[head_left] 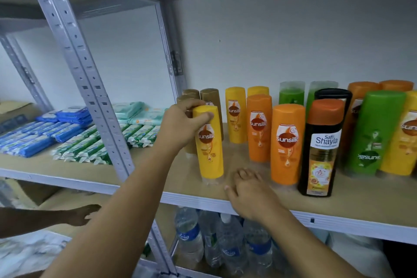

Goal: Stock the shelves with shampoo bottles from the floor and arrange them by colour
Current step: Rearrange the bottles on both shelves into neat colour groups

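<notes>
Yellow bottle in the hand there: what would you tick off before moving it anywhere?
1. Grip: the left hand has its fingers curled round the top of the yellow bottle: ok.
2. The bottle stands upright on the shelf: ok.
3. Right hand free to help: it rests open on the shelf's front, holding nothing: ok.
4. Colour order: the bottle stands in front of the brown bottles, apart from the other yellow bottles: not ok.
5. Bare shelf space in front of those yellow bottles: ok.
6. Bottles left on the floor: the floor is out of view, cannot tell.
</notes>
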Demonstrator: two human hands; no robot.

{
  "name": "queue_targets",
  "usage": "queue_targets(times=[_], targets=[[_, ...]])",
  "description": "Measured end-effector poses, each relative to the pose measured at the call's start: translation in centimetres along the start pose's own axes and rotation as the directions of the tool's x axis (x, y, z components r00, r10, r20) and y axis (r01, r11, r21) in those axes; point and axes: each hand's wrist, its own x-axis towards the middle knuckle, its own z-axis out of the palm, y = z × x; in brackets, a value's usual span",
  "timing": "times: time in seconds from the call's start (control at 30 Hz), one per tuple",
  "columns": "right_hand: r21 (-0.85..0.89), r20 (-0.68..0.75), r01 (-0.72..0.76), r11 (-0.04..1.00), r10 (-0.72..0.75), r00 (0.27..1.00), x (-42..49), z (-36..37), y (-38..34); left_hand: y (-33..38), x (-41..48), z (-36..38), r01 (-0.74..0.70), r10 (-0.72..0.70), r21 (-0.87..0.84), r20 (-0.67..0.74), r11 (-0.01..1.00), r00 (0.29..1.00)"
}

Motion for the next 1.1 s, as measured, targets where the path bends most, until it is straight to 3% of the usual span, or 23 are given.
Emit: queue_targets(times=[0.1,0.23,0.43,1.1], targets=[[0.015,-0.006,0.001,1.000,-0.001,1.000,0.2,0.2,0.2,-1.1,-1.4,1.2,-0.024,0.023,-0.053,-0.022,0.998,0.999],[0.025,-0.040,0.017,1.000,-0.016,0.999,-0.3,0.0,0.4,-4.6,-4.4,3.0,0.045,-0.030,-0.125,0.121,0.991,0.992],[-0.007,-0.087,0.001,1.000,-0.002,0.996,-1.5,-0.4,0.6,-8.2,-6.7,4.3,0.156,-0.145,-0.018,0.270,0.988,0.952],[-0.019,-0.094,-0.006,1.000,0.004,0.996,-2.3,-0.6,1.2,-9.7,-0.9,13.9,0.128,-0.126,-0.010,0.116,0.992,0.985]])
